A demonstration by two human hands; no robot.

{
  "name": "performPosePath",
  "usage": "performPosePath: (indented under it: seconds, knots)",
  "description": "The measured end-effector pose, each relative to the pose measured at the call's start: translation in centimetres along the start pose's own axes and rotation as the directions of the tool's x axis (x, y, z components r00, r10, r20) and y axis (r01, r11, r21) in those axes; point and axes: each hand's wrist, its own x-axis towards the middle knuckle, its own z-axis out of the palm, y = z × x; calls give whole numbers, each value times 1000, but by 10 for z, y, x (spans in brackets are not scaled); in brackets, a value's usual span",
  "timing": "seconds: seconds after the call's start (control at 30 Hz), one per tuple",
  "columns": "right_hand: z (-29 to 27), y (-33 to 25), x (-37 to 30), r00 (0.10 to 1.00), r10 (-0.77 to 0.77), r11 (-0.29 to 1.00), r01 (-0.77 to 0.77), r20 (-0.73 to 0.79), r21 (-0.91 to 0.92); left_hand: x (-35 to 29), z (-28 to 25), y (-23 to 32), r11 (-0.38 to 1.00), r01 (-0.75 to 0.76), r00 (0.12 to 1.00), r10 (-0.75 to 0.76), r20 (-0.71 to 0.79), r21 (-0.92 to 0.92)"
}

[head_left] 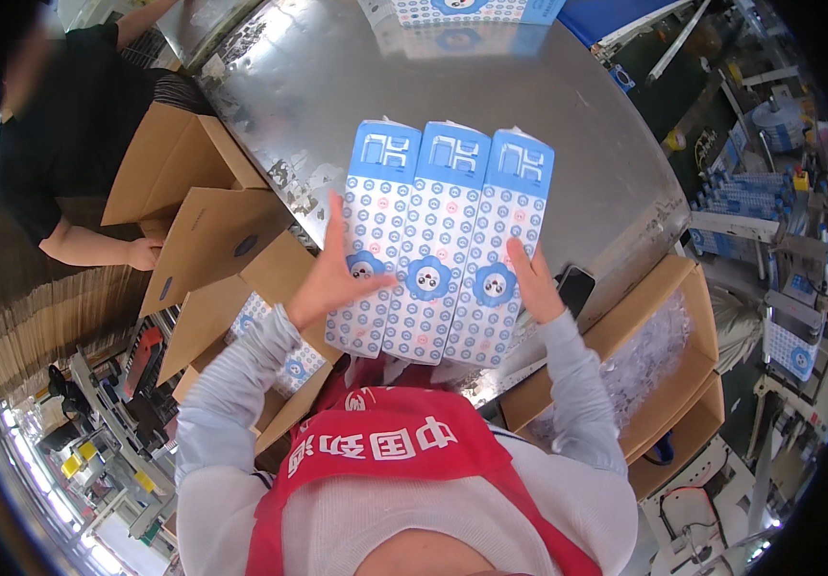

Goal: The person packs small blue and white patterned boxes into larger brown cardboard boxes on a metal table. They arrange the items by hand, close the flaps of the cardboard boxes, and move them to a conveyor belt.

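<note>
Three long white packs with blue ends [430, 226] stand side by side in a row, each printed with small round motifs and a blue cartoon face. My left hand [326, 278] grips the row at its left side, the thumb lying across the front of the left pack. On the opposite side, my right hand [535, 280] presses against the right pack, with fingers along its edge. The packs touch one another and are held over the near part of the metal table [606, 163]. Their undersides are hidden.
More such packs [467, 10] lie at the table's far edge. At the left, an open cardboard box [212, 250] holds similar packs; a person in black [68, 134] has a hand by it. A dark phone [574, 288] lies right, near a carton of clear plastic [645, 360].
</note>
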Motion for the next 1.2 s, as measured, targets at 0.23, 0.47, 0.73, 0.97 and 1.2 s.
performPosePath:
  seconds: [0.23,0.47,0.73,0.97,1.2]
  knots:
    - [-28,-11,22,917,286,936,-205,278,-287,26,-32,-39,857,464,855,-365,369,-226]
    - [18,-15,-24,991,-64,998,60,118,33,-45,-51,-24,869,219,967,-132,219,-443]
    - [196,-57,-128,564,-212,842,519,798,-143,-250,-239,41,943,-217,975,197,-101,-253]
    - [211,-36,-63,694,347,616,339,631,-711,-327,-260,-87,529,-109,661,671,-336,842]
    - [370,-5,-108,800,-293,538,591,523,-602,-376,-219,-185,694,-121,832,461,-309,710]
